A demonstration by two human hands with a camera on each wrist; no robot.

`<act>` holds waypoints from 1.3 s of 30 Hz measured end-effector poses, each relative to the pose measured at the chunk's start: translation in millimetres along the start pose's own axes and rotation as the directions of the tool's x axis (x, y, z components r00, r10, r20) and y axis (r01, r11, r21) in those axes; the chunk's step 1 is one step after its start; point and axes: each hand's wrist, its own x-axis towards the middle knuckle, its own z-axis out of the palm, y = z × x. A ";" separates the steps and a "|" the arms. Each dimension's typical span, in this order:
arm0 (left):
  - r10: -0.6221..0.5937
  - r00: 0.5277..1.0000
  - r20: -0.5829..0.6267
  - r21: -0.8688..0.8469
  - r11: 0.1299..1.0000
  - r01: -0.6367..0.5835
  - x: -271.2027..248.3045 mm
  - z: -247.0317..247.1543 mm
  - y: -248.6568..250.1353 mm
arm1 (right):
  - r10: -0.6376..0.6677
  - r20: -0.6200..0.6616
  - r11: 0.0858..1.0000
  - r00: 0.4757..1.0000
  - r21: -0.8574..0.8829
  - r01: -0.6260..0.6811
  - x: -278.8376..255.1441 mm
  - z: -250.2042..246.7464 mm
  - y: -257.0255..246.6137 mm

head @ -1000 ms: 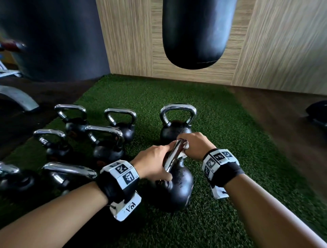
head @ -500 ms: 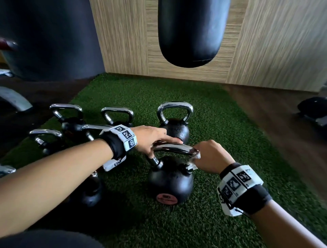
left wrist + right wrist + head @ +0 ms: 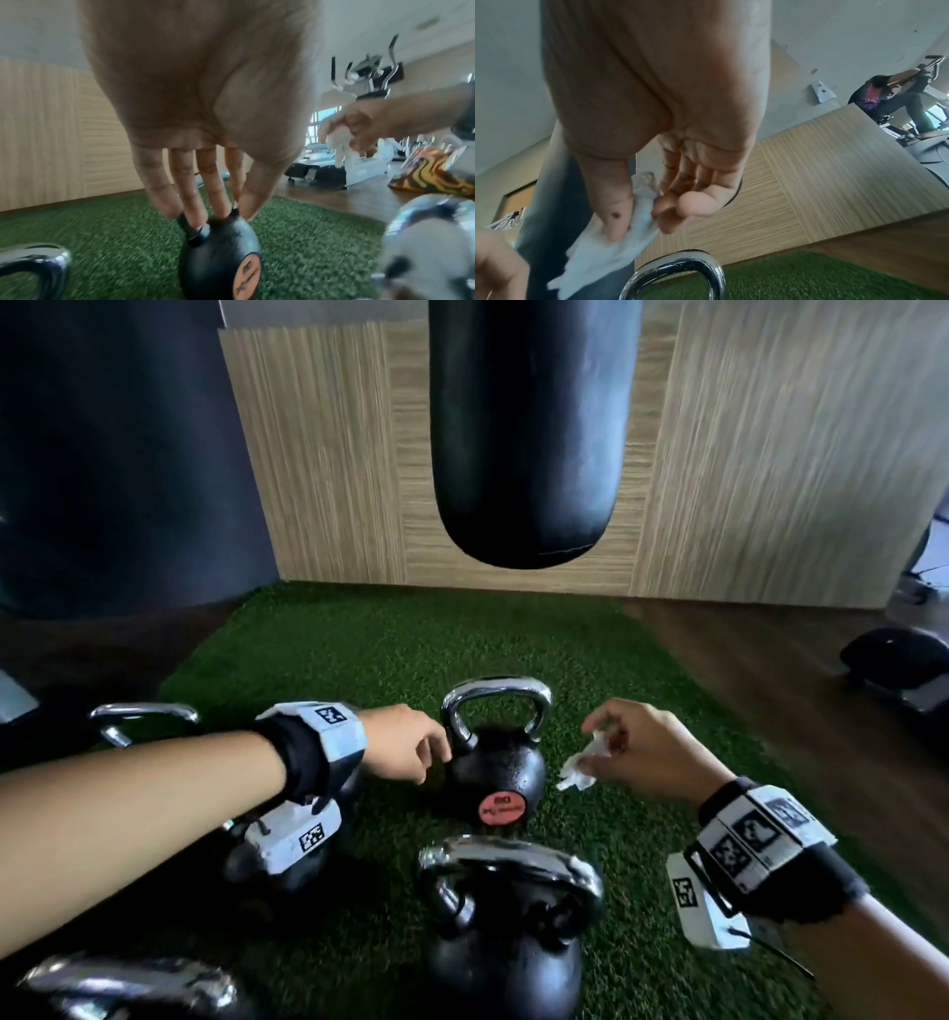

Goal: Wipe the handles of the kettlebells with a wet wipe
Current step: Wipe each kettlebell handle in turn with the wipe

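Observation:
A black kettlebell (image 3: 495, 773) with a chrome handle (image 3: 495, 706) and a red label stands on the green turf. My left hand (image 3: 431, 762) reaches to its left side. In the left wrist view its straight fingers (image 3: 200, 182) point down and touch the top of this kettlebell (image 3: 221, 253). My right hand (image 3: 601, 752) hovers just right of the handle and pinches a crumpled white wet wipe (image 3: 580, 767) between thumb and fingers; the wipe (image 3: 618, 233) hangs above the chrome handle (image 3: 680, 270). A second kettlebell (image 3: 506, 942) stands nearer to me, untouched.
More kettlebells stand at the left (image 3: 144, 716) and the bottom left (image 3: 128, 983). A black punching bag (image 3: 524, 433) hangs over the far end of the turf (image 3: 359, 649). A dark object (image 3: 898, 670) lies on the wooden floor to the right.
Both hands have left the nearer kettlebell's handle and moved forward to the farther kettlebell. The right hand still holds the wipe.

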 end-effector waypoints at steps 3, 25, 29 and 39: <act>-0.155 0.987 -0.040 0.013 0.988 0.156 48.3 18.2 -27.1 | -0.030 -0.063 0.999 0.998 0.014 0.031 45.6 10.3 -1.2; -0.519 0.852 0.075 -0.986 0.091 0.142 229.9 156.5 -37.9 | -0.056 -0.117 0.995 0.992 -0.085 0.046 189.2 70.7 6.3; -0.530 0.848 0.002 -0.996 0.077 0.050 235.8 165.0 -38.6 | -0.092 -0.129 0.994 0.987 -0.074 0.083 199.3 79.4 0.2; -0.362 0.927 -0.095 -0.991 0.122 -0.054 236.9 157.2 -56.0 | -0.159 -0.087 0.974 0.983 -0.174 0.142 198.1 97.1 -5.8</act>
